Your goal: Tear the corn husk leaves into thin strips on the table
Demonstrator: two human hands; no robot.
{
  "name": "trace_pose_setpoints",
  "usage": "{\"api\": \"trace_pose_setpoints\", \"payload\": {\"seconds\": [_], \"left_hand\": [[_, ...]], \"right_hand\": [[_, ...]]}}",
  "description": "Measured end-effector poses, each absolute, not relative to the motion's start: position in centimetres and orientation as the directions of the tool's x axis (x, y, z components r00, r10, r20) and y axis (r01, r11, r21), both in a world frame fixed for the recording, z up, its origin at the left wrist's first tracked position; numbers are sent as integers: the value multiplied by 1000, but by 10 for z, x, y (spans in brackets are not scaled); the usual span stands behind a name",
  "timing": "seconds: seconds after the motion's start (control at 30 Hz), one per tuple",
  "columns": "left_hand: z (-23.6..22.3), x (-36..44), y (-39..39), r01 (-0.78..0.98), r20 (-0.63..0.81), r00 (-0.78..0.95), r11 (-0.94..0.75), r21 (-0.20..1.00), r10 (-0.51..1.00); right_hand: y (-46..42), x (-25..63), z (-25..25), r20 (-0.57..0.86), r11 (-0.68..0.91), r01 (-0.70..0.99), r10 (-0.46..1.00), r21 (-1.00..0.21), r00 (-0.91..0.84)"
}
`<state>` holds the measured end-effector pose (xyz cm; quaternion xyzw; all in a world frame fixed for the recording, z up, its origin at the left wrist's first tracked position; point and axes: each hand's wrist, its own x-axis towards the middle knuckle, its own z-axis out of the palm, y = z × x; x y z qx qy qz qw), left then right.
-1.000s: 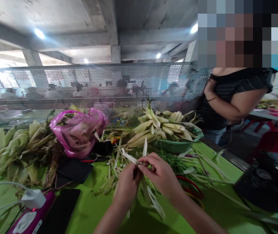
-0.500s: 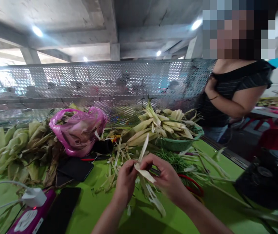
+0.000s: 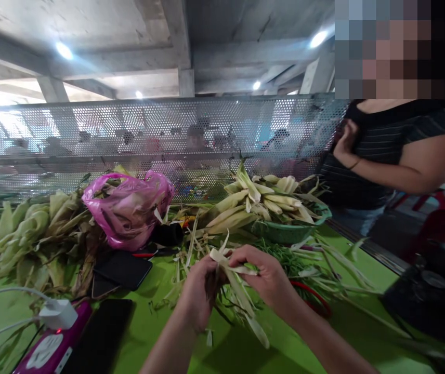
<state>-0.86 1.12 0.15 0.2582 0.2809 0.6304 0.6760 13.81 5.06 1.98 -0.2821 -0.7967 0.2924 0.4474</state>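
Note:
My left hand (image 3: 200, 291) and my right hand (image 3: 267, 278) meet over the green table (image 3: 156, 332), both pinched on pale corn-husk strips (image 3: 235, 275). The strips cross between my fingertips and trail down toward the table. Loose husk scraps (image 3: 185, 259) lie just beyond my hands.
A green basket (image 3: 285, 231) heaped with husks sits behind my hands. A pink plastic bag (image 3: 129, 210) and a pile of green husks (image 3: 31, 239) lie at the left. Dark phones (image 3: 123, 270) and a pink power strip (image 3: 51, 348) lie at the near left. A person (image 3: 397, 156) stands at the right.
My hands have folded the husk strips over; the upright strip tip now lies lower and bent across my fingers. The person at the right has shifted closer.

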Motion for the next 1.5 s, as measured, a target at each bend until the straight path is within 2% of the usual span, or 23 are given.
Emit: {"api": "trace_pose_setpoints", "payload": {"seconds": [0.13,0.23,0.33,0.43,0.5,0.6,0.7,0.8,0.97,1.13,1.3,1.5], "left_hand": [[-3,-10,13,-688,-72,-5,49,724,997],[-11,-11,17,-644,-112,-104,19,765,988],[-14,-12,20,-676,-111,-147,-18,736,983],[-13,-12,21,-681,-78,-153,-48,731,985],[-12,-12,21,-658,-55,-139,-51,751,989],[-12,-12,22,-595,-49,-148,-50,802,988],[-13,-11,21,-436,9,-158,-78,896,987],[-11,-9,17,-308,56,-146,-99,946,988],[-7,-7,11,-284,50,-98,-76,956,994],[-10,-8,13,-212,90,-66,-102,972,994],[-9,-8,13,-59,167,-108,-174,983,980],[-12,-7,14,-53,135,-210,-150,987,968]], "right_hand": [[53,140,17,573,734,233,655,-638,-492],[51,140,19,598,822,350,568,-450,-565],[45,139,24,626,878,431,460,-211,-630],[41,138,28,632,899,419,401,-129,-664],[41,138,28,640,907,380,401,-180,-655],[43,135,22,662,862,303,507,-407,-553],[46,132,18,600,711,231,692,-664,-402],[47,130,18,491,561,175,809,-809,-324],[49,131,16,441,472,136,873,-871,-209],[50,131,10,350,375,34,892,-926,-287],[47,127,11,322,340,31,913,-940,-251],[51,123,6,253,254,-24,939,-967,-234]]}}
